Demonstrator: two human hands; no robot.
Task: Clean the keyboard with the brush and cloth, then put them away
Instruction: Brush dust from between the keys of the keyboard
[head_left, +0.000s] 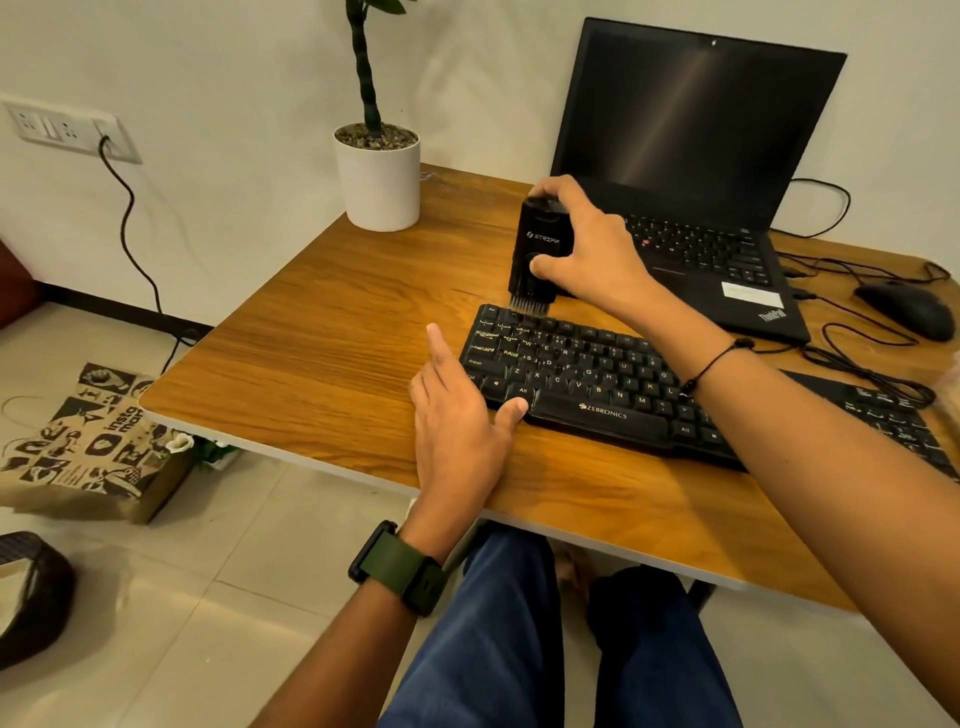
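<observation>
The brush (535, 254) is being grasped by the right hand (587, 249), bristles meeting the keyboard (597, 384) at its far-left corner; the left hand (457, 415), fingers released, is steadying the near edge. Brushing appears barely begun; no cloth is being seen; wiping and stowing are judged outstanding.

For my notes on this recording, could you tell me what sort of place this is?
Probably a home desk or small work corner. A laptop, a keyboard and a mouse lie on a wooden table, with a potted plant by the wall and a paper bag on the tiled floor.

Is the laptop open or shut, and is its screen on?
Open: the laptop has its lid raised behind the keyboard, own keys exposed. The screen looks off, dark with only glare.
</observation>
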